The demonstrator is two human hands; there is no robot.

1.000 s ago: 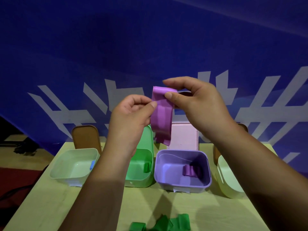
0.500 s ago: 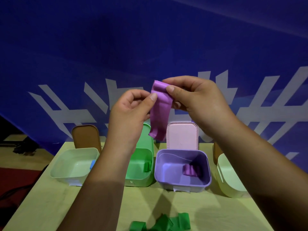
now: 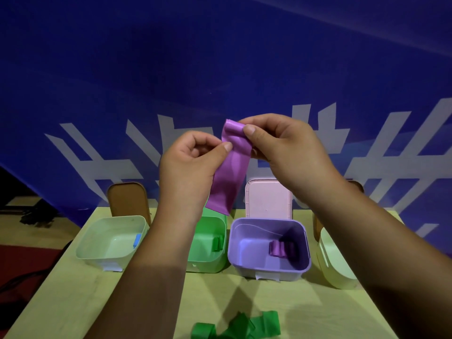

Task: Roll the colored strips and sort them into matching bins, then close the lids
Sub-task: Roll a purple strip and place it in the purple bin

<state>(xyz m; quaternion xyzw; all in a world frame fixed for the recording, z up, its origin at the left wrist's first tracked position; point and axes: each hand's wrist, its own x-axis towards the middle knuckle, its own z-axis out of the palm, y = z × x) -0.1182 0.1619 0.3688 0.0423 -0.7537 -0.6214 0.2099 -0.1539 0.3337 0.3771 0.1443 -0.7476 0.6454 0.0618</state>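
1. I see the purple strip (image 3: 230, 167) held in the air above the far half of the worktop (image 3: 97, 302). Its loose lower end hangs free, just over the far rim of the green bin (image 3: 208, 265).
2. The left hand (image 3: 190, 165) pinches the strip's left edge near the top between thumb and forefinger, with the other fingers curled in.
3. The right hand (image 3: 286, 152) pinches the top end, thumb on the front face, where the first turn looks folded over.
4. I judge the strip thin, very light and floppy. It has a smooth sheen, so it may slip and spring open.
5. The best hold, I think, is at the curled top end, with fingertips on both side edges. That keeps the roll tight while the tail feeds up.
6. The purple bin (image 3: 269, 271) stands near the far edge, right of centre, with its pink lid (image 3: 267, 199) raised. Rolled purple strips (image 3: 277, 248) already lie inside, towards its right wall.
7. Loose green strips (image 3: 244, 326) wait at the near edge.
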